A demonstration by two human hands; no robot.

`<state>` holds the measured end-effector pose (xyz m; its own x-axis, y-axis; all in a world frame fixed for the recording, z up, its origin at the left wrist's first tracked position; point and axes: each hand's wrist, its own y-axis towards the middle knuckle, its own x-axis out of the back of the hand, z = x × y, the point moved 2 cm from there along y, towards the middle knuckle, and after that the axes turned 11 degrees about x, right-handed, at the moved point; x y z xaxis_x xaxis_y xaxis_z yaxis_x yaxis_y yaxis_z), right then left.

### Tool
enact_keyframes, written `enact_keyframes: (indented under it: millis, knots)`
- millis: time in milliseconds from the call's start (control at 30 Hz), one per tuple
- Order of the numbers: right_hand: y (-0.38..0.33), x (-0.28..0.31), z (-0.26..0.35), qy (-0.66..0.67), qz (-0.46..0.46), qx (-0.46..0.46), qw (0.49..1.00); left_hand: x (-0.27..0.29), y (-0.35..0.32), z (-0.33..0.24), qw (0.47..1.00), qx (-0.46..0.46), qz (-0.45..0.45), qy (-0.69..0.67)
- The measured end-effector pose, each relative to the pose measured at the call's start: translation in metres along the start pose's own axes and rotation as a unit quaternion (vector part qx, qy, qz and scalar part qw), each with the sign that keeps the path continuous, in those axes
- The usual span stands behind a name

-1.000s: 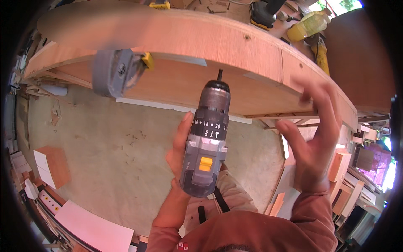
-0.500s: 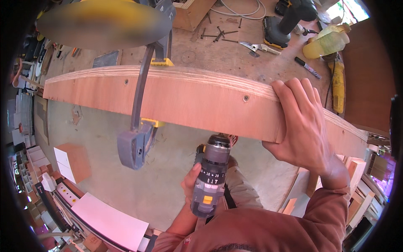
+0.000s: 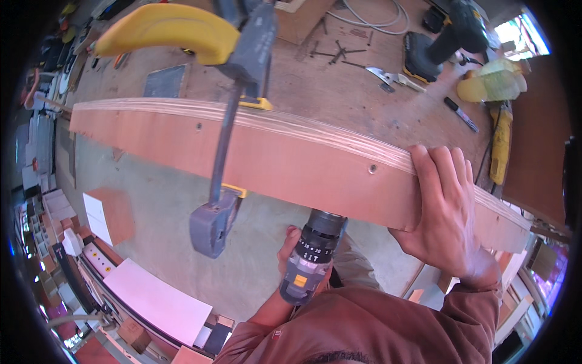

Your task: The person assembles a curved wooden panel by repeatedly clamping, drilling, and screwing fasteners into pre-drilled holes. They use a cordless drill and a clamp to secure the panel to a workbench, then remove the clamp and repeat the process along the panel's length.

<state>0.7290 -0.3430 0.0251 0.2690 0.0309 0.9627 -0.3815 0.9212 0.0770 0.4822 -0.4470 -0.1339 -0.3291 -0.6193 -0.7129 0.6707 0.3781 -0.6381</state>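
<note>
A power drill (image 3: 309,261) with a black numbered collar points up at the lower edge of a plywood board (image 3: 303,173), its front end partly hidden beneath that edge. My left hand (image 3: 287,246) is wrapped around the drill; most of its fingers are behind the body. Further right, my right hand (image 3: 445,209) grips the board, fingers over the layered top edge and thumb low on the face. Two screw heads show in the face, one screw (image 3: 373,169) near my right hand. Left of the drill, a yellow-handled bar clamp (image 3: 225,145) spans the board.
Behind the board, the workbench (image 3: 242,79) carries loose screws (image 3: 337,53), a utility knife (image 3: 391,79), a marker (image 3: 461,114), another cordless drill (image 3: 445,45), a yellowish bottle (image 3: 492,84) and a yellow power tool (image 3: 501,142). A wooden box (image 3: 115,215) stands on the floor.
The drill has moved up, so its front end now goes under the board's lower edge. My right hand keeps its grip. The whole view has shifted slightly, with the bench things lying further right.
</note>
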Motion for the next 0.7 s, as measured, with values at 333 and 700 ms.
enact_keyframes:
  millis: [333, 700]
  knots:
    - [-0.003, -0.006, 0.008, -0.015, -0.002, -0.005, 1.0, 0.006, 0.01, -0.004, 0.688, -0.446, -0.043, 0.571]
    - [-0.008, -0.003, 0.021, -0.025, -0.021, -0.018, 0.999, -0.019, -0.027, 0.006, 0.527, -0.527, -0.035, 0.665]
